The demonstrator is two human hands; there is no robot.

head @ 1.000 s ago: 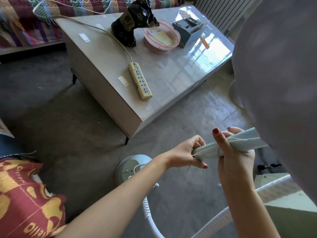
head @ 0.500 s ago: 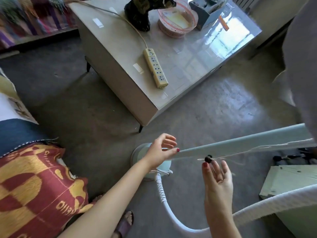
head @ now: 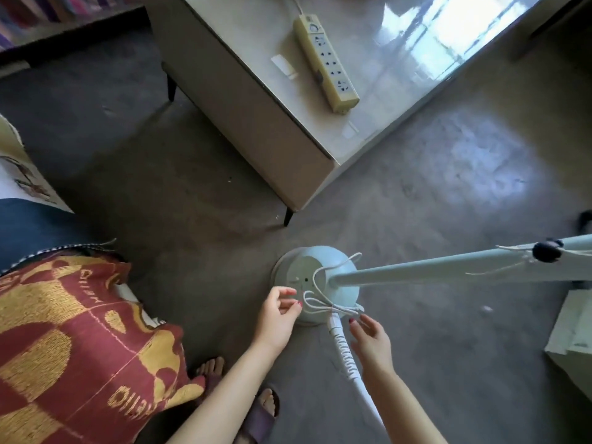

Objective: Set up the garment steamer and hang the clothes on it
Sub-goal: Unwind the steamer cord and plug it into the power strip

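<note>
**Two hands reach down to the steamer's cord**

The steamer base (head: 315, 283) sits on the floor (head: 192, 174), near the corner of the low table (head: 250, 100). A pole (head: 448, 267) rises from it toward the right. A white cord (head: 323, 304) lies bundled on the base. The left hand (head: 278, 315) has its fingers loosely spread just beside the cord. The right hand (head: 370, 338) is spread wide too, next to the ribbed hose (head: 344, 350). A power strip (head: 325, 62) lies near the table's edge.

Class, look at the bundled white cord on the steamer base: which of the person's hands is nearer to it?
Left. The left hand has its fingertips almost at the bundled white cord, on its left; the right hand hovers a little below it, beside the hose.
</note>
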